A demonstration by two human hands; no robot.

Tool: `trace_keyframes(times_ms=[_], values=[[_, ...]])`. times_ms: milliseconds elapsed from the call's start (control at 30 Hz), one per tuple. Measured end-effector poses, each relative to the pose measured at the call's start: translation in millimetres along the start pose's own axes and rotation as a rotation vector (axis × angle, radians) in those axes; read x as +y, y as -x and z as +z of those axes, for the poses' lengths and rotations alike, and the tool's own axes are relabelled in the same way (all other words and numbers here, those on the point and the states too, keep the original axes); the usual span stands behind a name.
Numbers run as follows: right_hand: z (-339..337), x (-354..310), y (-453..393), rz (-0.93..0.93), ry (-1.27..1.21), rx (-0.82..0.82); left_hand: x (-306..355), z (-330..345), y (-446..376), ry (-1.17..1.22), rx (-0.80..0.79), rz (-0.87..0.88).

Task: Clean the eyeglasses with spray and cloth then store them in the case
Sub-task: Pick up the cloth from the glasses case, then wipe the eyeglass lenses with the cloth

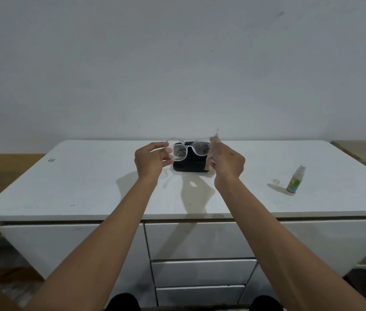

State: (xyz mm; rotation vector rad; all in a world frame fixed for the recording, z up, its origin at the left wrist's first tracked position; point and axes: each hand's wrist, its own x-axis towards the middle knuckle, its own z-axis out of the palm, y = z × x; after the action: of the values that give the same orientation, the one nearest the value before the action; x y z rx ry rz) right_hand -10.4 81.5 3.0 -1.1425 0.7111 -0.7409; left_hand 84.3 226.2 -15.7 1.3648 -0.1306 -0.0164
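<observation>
Clear-framed eyeglasses (187, 149) are held up above the white cabinet top (87, 187), lenses facing me. My left hand (151, 158) pinches the rim of the left lens. My right hand (228, 161) is closed at the right lens, and a blurred pale scrap that looks like the cloth (215, 136) sticks up from its fingers. A black case (189, 168) lies on the top just behind the glasses, partly hidden by them. The small spray bottle (295, 180) stands uncapped to the right.
A small clear cap (276, 181) lies just left of the spray bottle. The cabinet has drawers below its front edge (200, 241). A plain wall rises right behind it. Wooden floor shows at the left, another surface at the far right.
</observation>
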Motion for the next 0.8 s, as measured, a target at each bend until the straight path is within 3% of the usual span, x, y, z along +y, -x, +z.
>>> trace_keyframes(times_ms=[133, 267, 533, 800], values=[[8.6, 15.9, -3.7, -0.285, 0.187, -0.011, 7.8, 0.3, 3.6, 0.033, -0.030, 0.005], [11.5, 23.8, -4.5, -0.420, 0.305, -0.031, 17.1, 1.2, 5.3, 0.021, -0.010, 0.028], [14.9, 26.7, -7.2, -0.538, 0.304, -0.024, 28.4, -2.8, 6.9, -0.002, 0.003, 0.089], [30.0, 17.1, -14.0, -0.498, 0.163, 0.008, 32.4, 1.5, 10.0, 0.012, 0.010, 0.116]])
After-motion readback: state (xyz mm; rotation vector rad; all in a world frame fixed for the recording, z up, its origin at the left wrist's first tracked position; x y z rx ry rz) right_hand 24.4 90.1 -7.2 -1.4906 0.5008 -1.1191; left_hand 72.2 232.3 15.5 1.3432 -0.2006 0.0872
